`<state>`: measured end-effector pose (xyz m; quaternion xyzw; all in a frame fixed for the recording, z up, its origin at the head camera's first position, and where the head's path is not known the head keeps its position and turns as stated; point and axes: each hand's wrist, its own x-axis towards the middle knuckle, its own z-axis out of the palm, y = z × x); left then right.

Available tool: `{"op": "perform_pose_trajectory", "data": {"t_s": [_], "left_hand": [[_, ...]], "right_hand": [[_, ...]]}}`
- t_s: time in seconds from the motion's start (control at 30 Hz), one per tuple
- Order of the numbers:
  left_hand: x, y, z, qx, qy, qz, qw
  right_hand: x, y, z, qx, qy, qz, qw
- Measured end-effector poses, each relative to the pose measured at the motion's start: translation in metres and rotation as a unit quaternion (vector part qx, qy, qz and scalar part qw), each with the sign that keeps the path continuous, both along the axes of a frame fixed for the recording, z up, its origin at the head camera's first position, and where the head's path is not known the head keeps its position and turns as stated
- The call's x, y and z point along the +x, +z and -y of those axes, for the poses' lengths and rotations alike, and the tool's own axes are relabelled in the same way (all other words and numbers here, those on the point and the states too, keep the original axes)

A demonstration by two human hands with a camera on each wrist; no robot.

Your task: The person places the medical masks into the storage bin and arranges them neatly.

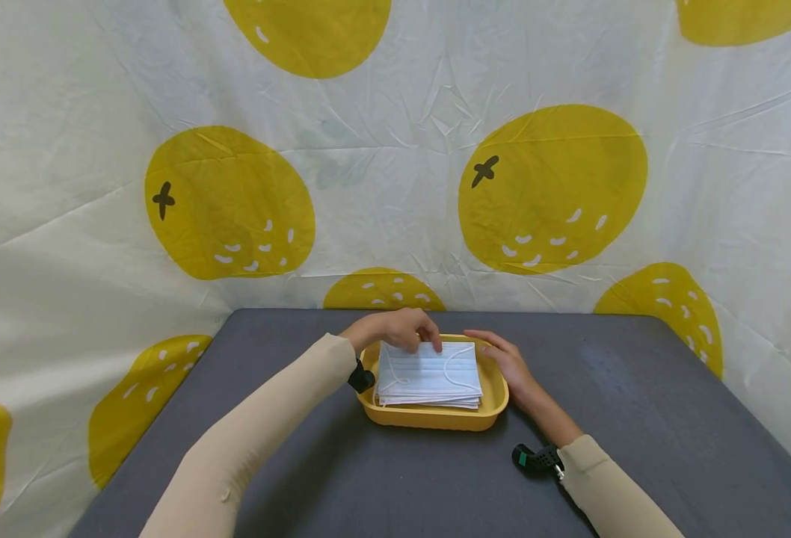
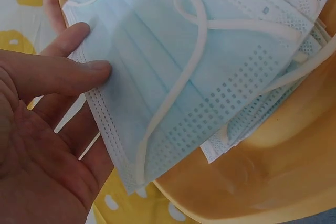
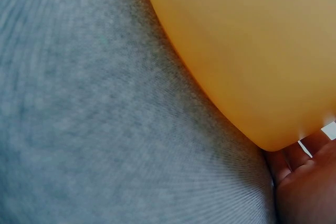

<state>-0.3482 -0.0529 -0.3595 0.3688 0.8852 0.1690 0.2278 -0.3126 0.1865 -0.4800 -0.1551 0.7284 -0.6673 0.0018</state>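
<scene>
A yellow plastic tray (image 1: 429, 420) with rounded corners holds a stack of pale blue face masks (image 1: 429, 377). At the stack's far edge, my left hand (image 1: 405, 329) pinches the top face mask (image 2: 173, 77), with the thumb on its upper face and fingers beneath. That mask is tilted up from the others, and its white ear loop (image 2: 202, 30) lies across it. My right hand (image 1: 513, 366) holds the tray at its far right corner, thumb at the rim and fingers along the outside. In the right wrist view the tray wall (image 3: 252, 51) hides most of those fingers.
The tray stands on a dark grey table (image 1: 395, 478). Behind the table hangs a white curtain (image 1: 395, 194) with large yellow fruit prints. Black bands with small devices (image 1: 535, 459) sit on both wrists.
</scene>
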Motion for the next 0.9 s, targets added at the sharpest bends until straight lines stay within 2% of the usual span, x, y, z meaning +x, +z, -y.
{"op": "perform_pose_trajectory", "data": {"t_s": [0.27, 0.63, 0.9], "left_hand": [[0.0003, 0.0016, -0.0017, -0.015, -0.005, -0.016, 0.9997], [-0.0009, -0.0009, -0.0034, -0.048, 0.012, -0.029, 0.9984], [0.0019, 0.0048, -0.0053, -0.056, 0.004, -0.044, 0.9975]], "right_hand": [[0.0007, 0.0005, 0.0003, 0.001, -0.004, -0.003, 1.0000], [0.0022, 0.0002, 0.0011, -0.003, -0.002, 0.003, 1.0000], [0.0015, -0.0001, 0.0011, -0.001, -0.004, -0.001, 1.0000]]}}
